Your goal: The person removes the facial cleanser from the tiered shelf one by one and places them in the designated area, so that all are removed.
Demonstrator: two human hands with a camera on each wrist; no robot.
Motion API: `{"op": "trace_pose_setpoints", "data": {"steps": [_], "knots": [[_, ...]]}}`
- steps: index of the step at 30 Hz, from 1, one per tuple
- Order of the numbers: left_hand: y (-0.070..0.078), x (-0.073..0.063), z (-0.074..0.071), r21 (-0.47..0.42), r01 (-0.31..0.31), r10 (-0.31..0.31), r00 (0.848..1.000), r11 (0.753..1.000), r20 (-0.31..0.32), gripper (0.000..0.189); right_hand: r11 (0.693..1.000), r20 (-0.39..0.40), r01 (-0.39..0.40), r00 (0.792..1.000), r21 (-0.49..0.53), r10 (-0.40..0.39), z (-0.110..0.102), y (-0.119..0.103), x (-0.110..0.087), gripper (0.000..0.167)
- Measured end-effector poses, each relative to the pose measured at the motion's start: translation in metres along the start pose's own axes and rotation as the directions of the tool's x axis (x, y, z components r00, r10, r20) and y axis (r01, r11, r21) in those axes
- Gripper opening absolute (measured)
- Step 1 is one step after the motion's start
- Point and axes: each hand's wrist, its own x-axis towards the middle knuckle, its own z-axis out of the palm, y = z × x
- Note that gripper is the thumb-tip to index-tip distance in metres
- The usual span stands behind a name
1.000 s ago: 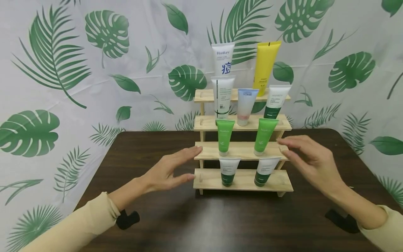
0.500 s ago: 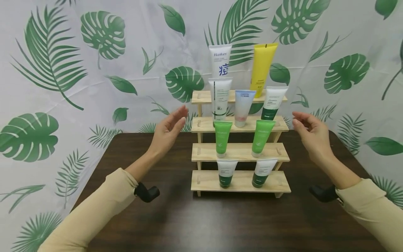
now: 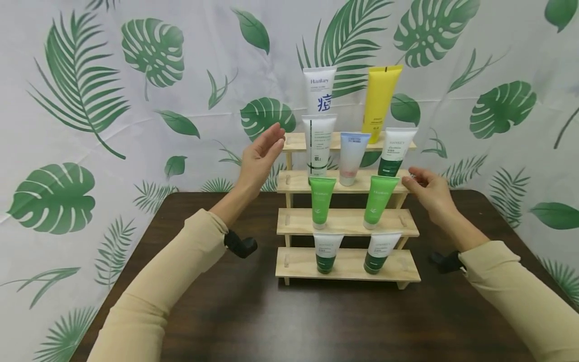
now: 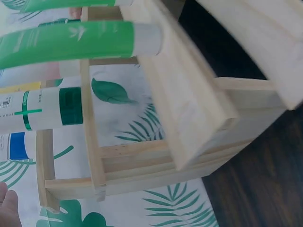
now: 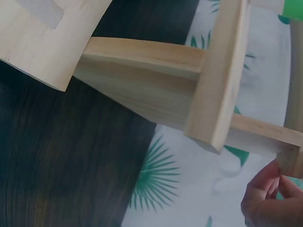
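Tiered wooden display stand [image 3: 350,269] on the tabletop [image 3: 316,322], long axis left to right between my hands.
My right grip [image 3: 431,198] pinches the second-highest shelf's [image 3: 353,189] right end; my left grip [image 3: 260,161], relaxed, holding nothing, hangs beside the top shelf [image 3: 294,142], mostly cut off in its wrist view.
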Motion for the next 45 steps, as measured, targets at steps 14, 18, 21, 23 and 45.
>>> {"op": "trace_pose_setpoints", "data": {"steps": [14,18,21,23,45], "knots": [[0.004,0.051,0.018,0.019,0.041,-0.041,0.999,0.999,-0.033,0.049,0.999,0.013,-0.027,1.000,0.047,0.026,0.003,0.001,0.000,0.060],[0.003,0.062,0.025,0.004,0.047,-0.047,0.998,0.999,-0.039,0.050,0.998,0.011,-0.035,0.999,0.053,0.034,0.005,0.002,-0.001,0.059],[0.002,0.070,0.030,0.008,0.030,-0.030,0.999,1.000,-0.040,0.051,0.998,0.013,-0.040,0.999,0.050,0.039,0.006,0.003,-0.001,0.059],[0.002,0.074,0.034,0.008,0.023,-0.022,0.999,1.000,-0.033,0.052,0.998,0.012,-0.047,0.999,0.046,0.046,0.007,0.003,-0.002,0.059],[-0.006,0.086,0.053,-0.057,-0.007,0.006,1.000,0.998,-0.023,0.064,0.998,0.005,-0.049,0.999,0.039,0.049,0.005,0.002,-0.002,0.059]]}}
